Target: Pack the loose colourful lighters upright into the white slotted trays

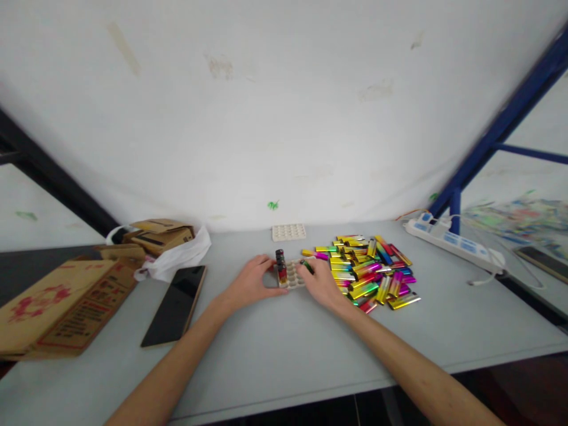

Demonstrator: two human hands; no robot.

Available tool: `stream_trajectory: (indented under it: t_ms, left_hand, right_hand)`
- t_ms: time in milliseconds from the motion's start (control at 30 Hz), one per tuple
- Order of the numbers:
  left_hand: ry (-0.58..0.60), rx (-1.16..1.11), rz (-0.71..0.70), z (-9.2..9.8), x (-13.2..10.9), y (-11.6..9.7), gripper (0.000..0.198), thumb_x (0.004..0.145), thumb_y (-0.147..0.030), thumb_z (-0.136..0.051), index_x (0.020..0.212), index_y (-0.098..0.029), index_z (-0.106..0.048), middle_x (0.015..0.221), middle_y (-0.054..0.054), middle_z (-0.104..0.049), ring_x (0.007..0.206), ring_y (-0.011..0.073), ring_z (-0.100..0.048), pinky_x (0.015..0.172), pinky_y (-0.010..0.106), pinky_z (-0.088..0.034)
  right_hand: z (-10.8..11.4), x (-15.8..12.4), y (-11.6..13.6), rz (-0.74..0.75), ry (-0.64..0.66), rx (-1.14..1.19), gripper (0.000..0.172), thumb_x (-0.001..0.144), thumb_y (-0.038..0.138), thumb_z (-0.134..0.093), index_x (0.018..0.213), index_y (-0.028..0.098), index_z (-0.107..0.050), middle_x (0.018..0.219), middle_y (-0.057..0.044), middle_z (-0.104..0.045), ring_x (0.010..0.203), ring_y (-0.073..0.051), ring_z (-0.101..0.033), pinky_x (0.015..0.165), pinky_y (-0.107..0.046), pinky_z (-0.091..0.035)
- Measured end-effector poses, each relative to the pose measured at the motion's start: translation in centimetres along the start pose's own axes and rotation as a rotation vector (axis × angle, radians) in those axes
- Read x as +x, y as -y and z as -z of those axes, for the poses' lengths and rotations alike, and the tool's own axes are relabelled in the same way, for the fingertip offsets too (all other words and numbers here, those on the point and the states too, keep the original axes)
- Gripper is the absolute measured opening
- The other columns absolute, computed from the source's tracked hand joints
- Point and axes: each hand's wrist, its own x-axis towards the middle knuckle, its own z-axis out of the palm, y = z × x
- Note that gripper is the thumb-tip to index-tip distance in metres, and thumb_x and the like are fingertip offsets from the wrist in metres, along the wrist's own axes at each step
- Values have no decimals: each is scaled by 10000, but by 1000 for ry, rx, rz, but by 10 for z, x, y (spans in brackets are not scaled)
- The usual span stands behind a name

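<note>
A pale tray with rows of round holes (293, 276) lies on the table in front of me. Along its left end stand several lighters (282, 269), upright, with dark tops and shiny red and gold bodies. My left hand (254, 280) steadies that end, thumb along the near edge and fingers at the far left corner. Over the right part of the tray, my right hand (320, 283) pinches a lighter (307, 266) that shows dark and green; its lower part is hidden. Close by on the right lies a loose heap of shiny multicoloured lighters (366, 278).
A second pale holed tray (289, 232) lies near the wall. At left are a black phone-like slab (175, 306), a white plastic bag (189, 255) and cardboard boxes (66, 302). A white power strip (457, 242) with cables lies at right by a blue frame (501, 127).
</note>
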Motion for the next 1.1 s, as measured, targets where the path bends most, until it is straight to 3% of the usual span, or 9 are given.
stream_trajectory:
  t_ms: [100, 267, 500, 633, 767, 867, 967, 1100]
  left_hand:
    - [4, -8, -6, 0, 0, 0, 584, 742, -745, -847, 983, -225, -732, 1036, 79, -709, 961, 314, -680, 912, 435, -552]
    - [-5, -11, -8, 0, 0, 0, 583, 744, -736, -850, 1002, -225, -740, 1032, 78, -711, 949, 306, -672, 905, 437, -559]
    - [9, 6, -7, -2, 0, 1, 564, 744, -700, -878, 996, -220, -724, 1040, 79, -707, 981, 315, -673, 923, 441, -548]
    - [4, -1, -11, -3, -1, 2, 557, 752, -689, -878, 1007, -221, -718, 1054, 82, -706, 1002, 317, -670, 938, 444, -541]
    - [7, -11, -16, 0, -1, 0, 549, 757, -698, -869, 993, -225, -719, 1045, 76, -703, 985, 309, -672, 924, 433, -544]
    - [15, -6, -11, 1, -1, -1, 567, 754, -722, -859, 984, -223, -718, 1038, 77, -698, 977, 308, -674, 912, 426, -544]
    - [9, -6, -11, 0, -1, 0, 591, 745, -746, -850, 995, -226, -723, 1042, 79, -706, 986, 312, -673, 914, 428, -545]
    - [3, -19, -13, -1, 0, 0, 585, 743, -740, -850, 990, -224, -728, 1027, 76, -711, 958, 305, -667, 901, 430, -547]
  right_hand:
    - [1, 1, -1, 19, -14, 5, 344, 954, 351, -518, 634, 246, -446, 613, 10, -515, 640, -182, -480, 626, -307, -315]
    - [5, 2, 4, 92, -35, -27, 375, 1049, 521, -520, 785, 256, -493, 738, 2, -583, 721, -196, -522, 694, -308, -384]
    - [9, 0, 7, 223, 35, -63, 346, 1094, 493, -475, 831, 268, -469, 864, -47, -621, 852, -240, -570, 807, -357, -438]
    - [8, -3, 13, 118, 125, 68, 351, 1114, 508, -439, 852, 276, -450, 726, 16, -571, 727, -211, -548, 717, -325, -409]
    - [4, -5, 16, 95, 81, 104, 408, 1076, 575, -483, 817, 260, -491, 737, 17, -585, 719, -193, -525, 677, -309, -369]
    - [1, -6, 14, 74, 76, 58, 489, 1039, 580, -511, 686, 246, -466, 641, 23, -506, 644, -172, -449, 626, -314, -291]
    - [1, -5, 9, 21, 70, 40, 477, 984, 479, -552, 593, 248, -405, 569, 35, -409, 596, -156, -387, 594, -315, -236]
    - [2, -4, 3, 5, 35, 38, 351, 926, 329, -533, 600, 248, -429, 576, 24, -464, 617, -173, -436, 600, -308, -273]
